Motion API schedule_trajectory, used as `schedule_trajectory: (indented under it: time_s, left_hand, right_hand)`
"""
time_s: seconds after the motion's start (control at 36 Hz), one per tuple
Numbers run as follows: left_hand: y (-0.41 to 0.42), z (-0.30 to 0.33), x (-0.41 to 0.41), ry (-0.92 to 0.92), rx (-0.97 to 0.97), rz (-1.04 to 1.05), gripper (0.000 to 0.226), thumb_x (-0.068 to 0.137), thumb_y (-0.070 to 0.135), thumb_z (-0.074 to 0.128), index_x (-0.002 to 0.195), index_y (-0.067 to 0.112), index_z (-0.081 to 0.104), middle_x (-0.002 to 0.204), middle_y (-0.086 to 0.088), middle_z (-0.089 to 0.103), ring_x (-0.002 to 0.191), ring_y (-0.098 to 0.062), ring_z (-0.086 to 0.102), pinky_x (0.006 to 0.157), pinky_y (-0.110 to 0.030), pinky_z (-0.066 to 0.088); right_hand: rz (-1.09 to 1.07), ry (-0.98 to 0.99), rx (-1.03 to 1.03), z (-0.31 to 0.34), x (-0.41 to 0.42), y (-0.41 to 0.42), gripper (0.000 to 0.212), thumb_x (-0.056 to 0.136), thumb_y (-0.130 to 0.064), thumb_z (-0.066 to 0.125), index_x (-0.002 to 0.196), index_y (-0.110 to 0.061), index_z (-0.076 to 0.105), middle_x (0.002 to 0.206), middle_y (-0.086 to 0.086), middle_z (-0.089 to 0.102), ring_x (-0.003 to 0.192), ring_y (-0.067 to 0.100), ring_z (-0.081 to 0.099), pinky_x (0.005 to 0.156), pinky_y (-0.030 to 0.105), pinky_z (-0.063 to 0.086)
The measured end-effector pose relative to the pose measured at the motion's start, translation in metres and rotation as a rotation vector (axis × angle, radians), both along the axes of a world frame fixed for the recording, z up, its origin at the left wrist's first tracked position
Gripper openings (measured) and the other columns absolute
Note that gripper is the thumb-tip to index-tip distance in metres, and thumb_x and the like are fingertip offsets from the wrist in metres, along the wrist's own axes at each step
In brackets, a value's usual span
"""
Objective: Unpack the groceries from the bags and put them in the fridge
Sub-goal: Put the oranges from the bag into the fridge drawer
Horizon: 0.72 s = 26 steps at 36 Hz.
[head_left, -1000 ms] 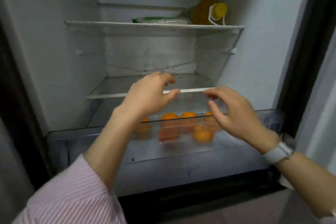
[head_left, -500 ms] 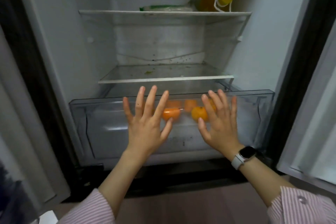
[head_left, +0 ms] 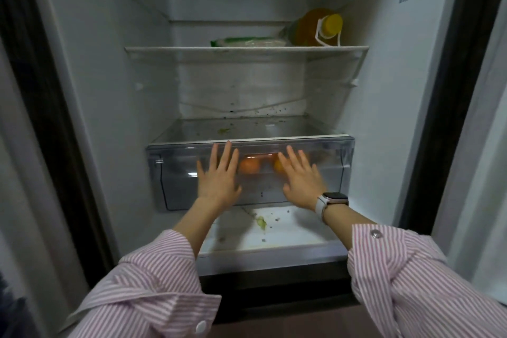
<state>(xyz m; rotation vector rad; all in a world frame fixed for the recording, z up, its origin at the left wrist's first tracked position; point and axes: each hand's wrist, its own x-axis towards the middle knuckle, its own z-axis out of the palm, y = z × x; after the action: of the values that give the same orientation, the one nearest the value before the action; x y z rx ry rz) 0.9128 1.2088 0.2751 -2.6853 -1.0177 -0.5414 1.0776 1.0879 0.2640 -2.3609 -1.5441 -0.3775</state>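
Change: the drawer, open and pulled well out a second ago, is now being seated flush under the lower shelf; the hands, curled above the fruit then, are now being held flat against its front.
Left hand: fingers are being kept straight and spread, palm being pressed on the clear front wall; nothing is being gripped.
Right hand: likewise being held flat and open against the front, just beside the left; a watch is being worn on its wrist.
Oranges: being seen through the drawer wall, between and behind the two hands; the count cannot be told.
Other groceries: a bottle lying on its side and a flat packet are being kept on the middle shelf.
Fridge: the doors are being left open; crumbs are being shown on its floor below the drawer.
Meaning: the oranges are judged stowed and this step nearly closed; the bags are not in view, so what remains cannot be told.
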Motion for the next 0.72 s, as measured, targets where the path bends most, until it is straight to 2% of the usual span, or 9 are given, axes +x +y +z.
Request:
schedule_trajectory:
  time_s: [0.14, 0.25, 0.31, 0.39, 0.47, 0.56, 0.61, 0.67, 0.72]
  left_hand:
    - [-0.010, -0.025, -0.011, -0.037, -0.138, -0.026, 0.078, 0.092, 0.044, 0.046, 0.148, 0.029, -0.006, 0.154, -0.002, -0.025, 0.140, -0.030, -0.023, 0.112, -0.060, 0.001]
    - [-0.041, -0.066, -0.034, -0.110, -0.235, 0.034, 0.064, 0.094, 0.044, 0.040, 0.148, 0.027, 0.011, 0.157, -0.005, -0.009, 0.143, -0.030, -0.013, 0.112, -0.059, 0.001]
    - [-0.060, -0.091, -0.049, -0.164, -0.245, 0.003, 0.056, 0.094, 0.039, 0.041, 0.145, 0.024, 0.025, 0.157, -0.007, 0.004, 0.144, -0.030, -0.004, 0.112, -0.059, 0.003]
    - [-0.089, -0.130, -0.076, -0.356, -0.175, -0.084, 0.043, 0.089, 0.028, 0.050, 0.131, 0.019, 0.048, 0.147, -0.011, 0.036, 0.140, -0.031, 0.021, 0.108, -0.061, 0.013]
    - [-0.122, -0.165, -0.104, -0.404, -0.143, -0.073, 0.044, 0.083, 0.032, 0.042, 0.123, 0.017, 0.054, 0.136, -0.012, 0.050, 0.131, -0.029, 0.033, 0.104, -0.062, 0.019]
    - [-0.152, -0.200, -0.136, -0.318, -0.172, -0.060, 0.050, 0.078, 0.033, 0.041, 0.124, 0.016, 0.053, 0.137, -0.014, 0.049, 0.131, -0.029, 0.033, 0.100, -0.065, 0.029]
    - [-0.170, -0.221, -0.159, -0.255, -0.189, -0.024, 0.052, 0.074, 0.033, 0.042, 0.123, 0.017, 0.050, 0.135, -0.016, 0.050, 0.128, -0.031, 0.037, 0.093, -0.064, 0.036]
    - [-0.190, -0.235, -0.181, -0.241, -0.254, 0.057, 0.051, 0.074, 0.034, 0.042, 0.120, 0.015, 0.053, 0.128, -0.017, 0.056, 0.120, -0.035, 0.050, 0.088, -0.063, 0.042]
    - [-0.211, -0.249, -0.202, -0.223, -0.323, 0.155, 0.052, 0.074, 0.035, 0.042, 0.117, 0.012, 0.059, 0.122, -0.018, 0.058, 0.112, -0.038, 0.056, 0.087, -0.060, 0.045]
  right_hand:
    - [0.009, 0.192, -0.102, -0.037, -0.014, -0.014, 0.072, 0.092, -0.024, 0.042, 0.147, -0.031, -0.004, 0.156, 0.000, -0.016, 0.143, 0.024, -0.011, 0.115, 0.053, 0.007]
    - [-0.028, 0.225, 0.024, -0.079, -0.047, -0.037, 0.056, 0.093, -0.031, 0.030, 0.146, -0.021, 0.018, 0.157, 0.003, 0.009, 0.144, 0.022, 0.008, 0.116, 0.045, 0.009]
    - [-0.015, 0.195, 0.173, -0.096, -0.068, -0.053, 0.055, 0.087, -0.030, 0.025, 0.139, -0.018, 0.036, 0.151, 0.003, 0.030, 0.141, 0.021, 0.022, 0.115, 0.042, 0.010]
    - [0.045, 0.166, 0.368, -0.126, -0.098, -0.078, 0.047, 0.087, -0.027, 0.029, 0.125, -0.015, 0.052, 0.139, 0.005, 0.048, 0.134, 0.023, 0.035, 0.114, 0.048, 0.018]
    - [0.064, 0.173, 0.418, -0.162, -0.127, -0.104, 0.042, 0.085, -0.023, 0.035, 0.121, -0.013, 0.053, 0.136, 0.009, 0.048, 0.132, 0.021, 0.031, 0.113, 0.048, 0.015]
    - [0.101, 0.204, 0.356, -0.197, -0.154, -0.130, 0.046, 0.082, -0.022, 0.036, 0.125, -0.013, 0.051, 0.144, 0.007, 0.039, 0.136, 0.022, 0.025, 0.115, 0.046, 0.011]
    - [0.110, 0.270, 0.304, -0.215, -0.170, -0.145, 0.049, 0.081, -0.023, 0.034, 0.126, -0.013, 0.051, 0.146, 0.007, 0.036, 0.138, 0.023, 0.021, 0.114, 0.050, 0.017]
    - [0.117, 0.367, 0.257, -0.230, -0.186, -0.159, 0.049, 0.083, -0.024, 0.032, 0.125, -0.013, 0.053, 0.145, 0.009, 0.039, 0.137, 0.024, 0.022, 0.111, 0.054, 0.022]
    - [0.137, 0.467, 0.145, -0.247, -0.204, -0.176, 0.051, 0.085, -0.028, 0.030, 0.129, -0.012, 0.050, 0.145, 0.009, 0.038, 0.138, 0.027, 0.024, 0.112, 0.052, 0.023]
